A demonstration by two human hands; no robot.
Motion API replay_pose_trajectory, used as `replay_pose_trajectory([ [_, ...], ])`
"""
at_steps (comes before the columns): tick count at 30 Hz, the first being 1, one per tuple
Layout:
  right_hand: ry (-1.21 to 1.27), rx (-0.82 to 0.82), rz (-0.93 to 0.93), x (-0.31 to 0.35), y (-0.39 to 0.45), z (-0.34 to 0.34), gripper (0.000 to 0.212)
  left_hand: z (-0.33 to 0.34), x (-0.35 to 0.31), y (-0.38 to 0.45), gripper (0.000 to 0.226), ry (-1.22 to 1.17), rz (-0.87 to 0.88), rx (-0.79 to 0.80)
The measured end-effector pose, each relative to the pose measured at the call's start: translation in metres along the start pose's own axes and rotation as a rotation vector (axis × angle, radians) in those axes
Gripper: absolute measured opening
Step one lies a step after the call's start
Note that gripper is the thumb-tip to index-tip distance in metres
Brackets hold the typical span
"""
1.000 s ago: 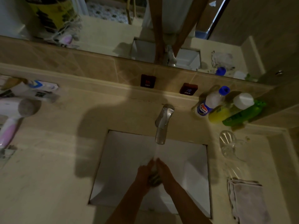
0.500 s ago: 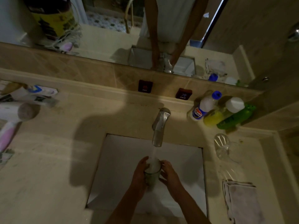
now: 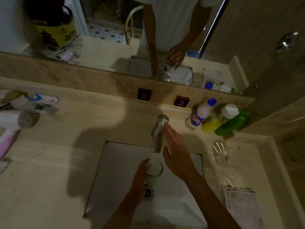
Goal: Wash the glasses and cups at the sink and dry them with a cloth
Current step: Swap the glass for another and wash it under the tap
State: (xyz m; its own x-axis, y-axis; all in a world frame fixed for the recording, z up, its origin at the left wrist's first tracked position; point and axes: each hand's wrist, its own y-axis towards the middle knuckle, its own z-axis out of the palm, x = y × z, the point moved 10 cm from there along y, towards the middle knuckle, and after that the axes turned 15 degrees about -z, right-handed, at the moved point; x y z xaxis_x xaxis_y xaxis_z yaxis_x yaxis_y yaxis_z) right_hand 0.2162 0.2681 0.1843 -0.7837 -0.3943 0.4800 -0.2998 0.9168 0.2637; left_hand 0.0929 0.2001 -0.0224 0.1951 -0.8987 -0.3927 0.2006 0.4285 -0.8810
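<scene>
The left hand (image 3: 139,180) is curled around the side of a clear glass (image 3: 154,171), holding it upright over the white sink (image 3: 118,162), just above the dark drain (image 3: 147,192). Water runs from the chrome faucet (image 3: 158,133) straight into the glass, which looks full and foaming white at the top. The right hand (image 3: 177,154) holds nothing: its fingers are straight and spread, the palm facing left, and the fingertips (image 3: 165,128) reach up along the right side of the faucet, touching or nearly touching it near its top; the blur makes contact hard to judge. The thumb points toward the spout.

On the counter to the right of the sink, a second clear glass (image 3: 220,152) lies on its side, and nearer along the same counter sits a folded pale cloth (image 3: 241,205). Against the far right wall stand a blue-capped bottle (image 3: 202,113), a yellow bottle (image 3: 211,124) and a green bottle (image 3: 231,124), close together.
</scene>
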Motion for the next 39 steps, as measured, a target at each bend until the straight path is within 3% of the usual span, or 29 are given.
replay_pose_trajectory([
  [3,-0.119,0.108,-0.063,0.009,0.003,0.017,0.066,-0.001,0.002,0.001,0.037,-0.014,-0.065,-0.015],
  [7,-0.33,0.107,-0.144,0.008,-0.003,0.032,0.068,-0.005,0.001,0.002,0.042,0.005,-0.002,0.005],
  [15,-0.172,0.15,-0.053,-0.002,-0.013,0.048,0.075,-0.01,0.01,0.005,0.053,0.033,0.011,0.057],
  [17,-0.036,0.092,-0.048,-0.007,-0.012,0.044,0.084,-0.014,0.01,0.003,0.049,0.023,0.046,0.049],
  [19,0.154,0.006,0.08,-0.015,-0.018,0.036,0.083,-0.013,0.009,-0.003,0.049,0.033,0.072,0.078],
  [22,0.185,-0.291,0.25,-0.025,-0.056,0.019,0.047,-0.015,0.007,-0.012,0.058,0.054,0.095,0.105],
  [24,0.193,-0.325,0.424,-0.03,-0.094,0.033,0.036,-0.014,0.006,-0.018,0.048,0.066,0.075,0.117],
  [27,0.394,-0.195,0.675,-0.023,-0.147,0.086,0.048,-0.012,0.007,-0.021,0.036,0.066,0.074,0.128],
  [29,0.58,-0.121,0.728,-0.006,-0.165,0.116,0.054,-0.012,0.01,-0.026,0.028,0.066,0.065,0.102],
  [31,0.724,-0.137,0.726,0.009,-0.169,0.13,0.087,-0.012,0.013,-0.034,0.036,-0.016,0.05,0.086],
  [34,0.74,-0.197,0.68,0.019,-0.161,0.129,0.134,0.0,0.021,-0.054,0.059,-0.184,-0.022,0.179],
  [36,0.781,-0.246,0.637,0.024,-0.153,0.119,0.139,0.004,0.021,-0.069,0.056,-0.229,-0.037,0.226],
  [39,0.772,-0.317,0.589,0.025,-0.142,0.097,0.121,0.001,0.019,-0.08,0.062,-0.239,-0.009,0.233],
])
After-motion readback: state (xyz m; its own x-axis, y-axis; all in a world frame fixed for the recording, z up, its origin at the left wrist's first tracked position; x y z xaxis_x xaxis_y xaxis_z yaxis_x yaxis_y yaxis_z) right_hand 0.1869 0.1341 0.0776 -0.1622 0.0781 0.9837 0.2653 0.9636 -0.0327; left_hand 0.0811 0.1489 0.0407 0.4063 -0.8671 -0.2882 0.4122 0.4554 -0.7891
